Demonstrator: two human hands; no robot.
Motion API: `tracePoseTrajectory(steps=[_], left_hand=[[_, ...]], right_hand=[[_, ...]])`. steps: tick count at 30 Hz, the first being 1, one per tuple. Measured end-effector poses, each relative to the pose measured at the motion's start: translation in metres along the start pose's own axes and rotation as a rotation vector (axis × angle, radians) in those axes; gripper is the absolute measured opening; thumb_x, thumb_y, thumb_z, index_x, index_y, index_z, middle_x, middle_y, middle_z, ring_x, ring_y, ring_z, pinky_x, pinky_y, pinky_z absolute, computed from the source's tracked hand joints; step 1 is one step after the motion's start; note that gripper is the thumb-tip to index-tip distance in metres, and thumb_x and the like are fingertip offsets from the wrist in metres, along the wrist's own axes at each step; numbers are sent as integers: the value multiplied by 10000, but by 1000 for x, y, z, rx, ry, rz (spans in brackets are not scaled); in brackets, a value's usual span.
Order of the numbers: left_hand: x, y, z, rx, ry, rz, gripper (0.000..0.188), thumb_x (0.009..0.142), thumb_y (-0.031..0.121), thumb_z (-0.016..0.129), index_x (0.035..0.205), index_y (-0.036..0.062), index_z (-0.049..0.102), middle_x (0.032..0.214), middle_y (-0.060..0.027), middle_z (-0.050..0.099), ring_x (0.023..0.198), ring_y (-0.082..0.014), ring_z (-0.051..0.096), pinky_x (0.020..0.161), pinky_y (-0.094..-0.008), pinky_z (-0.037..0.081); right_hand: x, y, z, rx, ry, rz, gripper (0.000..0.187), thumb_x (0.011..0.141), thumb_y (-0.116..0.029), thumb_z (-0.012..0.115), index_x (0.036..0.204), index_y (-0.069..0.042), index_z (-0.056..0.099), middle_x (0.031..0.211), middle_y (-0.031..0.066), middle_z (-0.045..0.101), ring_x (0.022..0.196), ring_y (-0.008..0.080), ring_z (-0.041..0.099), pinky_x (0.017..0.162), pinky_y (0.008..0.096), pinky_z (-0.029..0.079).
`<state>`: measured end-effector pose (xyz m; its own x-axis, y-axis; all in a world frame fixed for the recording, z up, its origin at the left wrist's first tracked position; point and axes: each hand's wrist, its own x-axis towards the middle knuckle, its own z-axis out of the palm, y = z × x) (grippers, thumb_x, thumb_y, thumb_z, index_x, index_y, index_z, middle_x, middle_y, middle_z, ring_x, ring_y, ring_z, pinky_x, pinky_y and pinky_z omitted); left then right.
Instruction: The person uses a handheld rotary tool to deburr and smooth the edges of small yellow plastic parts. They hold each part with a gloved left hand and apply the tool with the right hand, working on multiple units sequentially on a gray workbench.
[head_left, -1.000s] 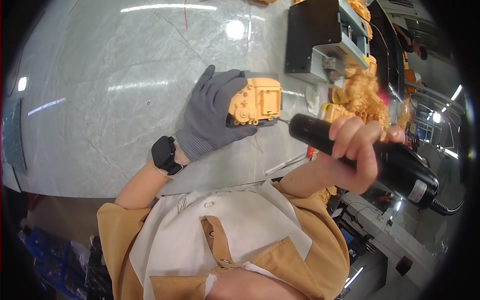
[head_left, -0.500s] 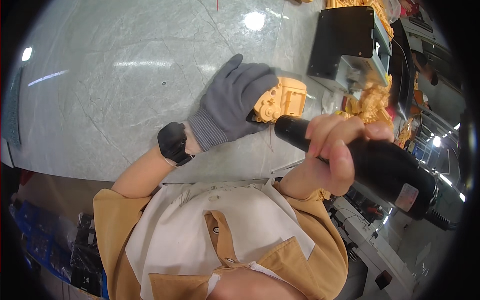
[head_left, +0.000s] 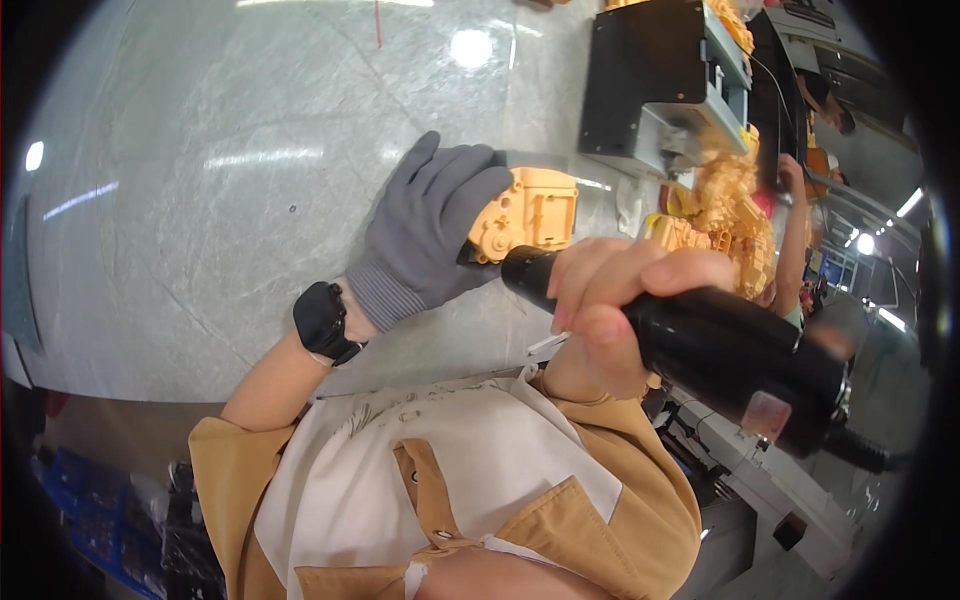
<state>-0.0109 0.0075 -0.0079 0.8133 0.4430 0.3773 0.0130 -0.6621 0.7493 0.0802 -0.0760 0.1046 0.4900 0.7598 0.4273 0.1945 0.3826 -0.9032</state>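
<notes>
Down at 8 o'clock, blue bins point(head_left: 90, 510) sit below the edge of your grey desk point(head_left: 200, 260), which spreads from 9 o'clock up to 12. At 9 o'clock, nearer the centre, you wear a black watch point(head_left: 322, 320) on your left wrist. Your left hand point(head_left: 420, 225), in a grey knitted glove, lies at 11 o'clock with its grip clamped around the left side of the orange housing point(head_left: 530, 212). That housing is over the desk at 1 o'clock from the centre, its moulded face toward you. The nose of your black power tool point(head_left: 745, 355) overlaps its lower edge; the tip is hidden, so you cannot tell whether they touch. Your bare right hand point(head_left: 635, 300) has its grip clamped on the tool's body, which slants off toward 4 o'clock. Farther out at 1 o'clock stands a black-sided machine point(head_left: 640, 80). At 2 o'clock, just beside it, orange parts point(head_left: 735, 200) are heaped, and a co-worker's raised arm point(head_left: 795, 230) shows beyond them.
</notes>
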Motion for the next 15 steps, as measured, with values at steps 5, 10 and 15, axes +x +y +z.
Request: tracePoseTrajectory(steps=[5,10,15], left_hand=[[4,2,-1,-2,-49,2,777,564,273,778,1206,92,381,1194,-137,456,1134,-277,445,1029,-509,273],[5,2,-1,21,-34,24,809,554,279,793,1223,99,375,1202,-145,453,1108,-284,472,1024,-509,281],[5,1,-2,31,-38,32,802,564,288,793,1224,101,377,1205,-143,452,1111,-284,470,1021,-511,285]], right_hand=[[10,-36,-74,142,109,-237,453,769,17,554,1162,-73,345,655,55,520,515,154,499,549,342,424],[67,-10,-135,-133,637,-308,353,702,65,551,1027,-16,440,646,63,513,457,149,486,518,295,436],[77,13,-139,-332,651,-176,321,683,95,563,976,30,446,585,70,484,425,151,463,469,273,414]])
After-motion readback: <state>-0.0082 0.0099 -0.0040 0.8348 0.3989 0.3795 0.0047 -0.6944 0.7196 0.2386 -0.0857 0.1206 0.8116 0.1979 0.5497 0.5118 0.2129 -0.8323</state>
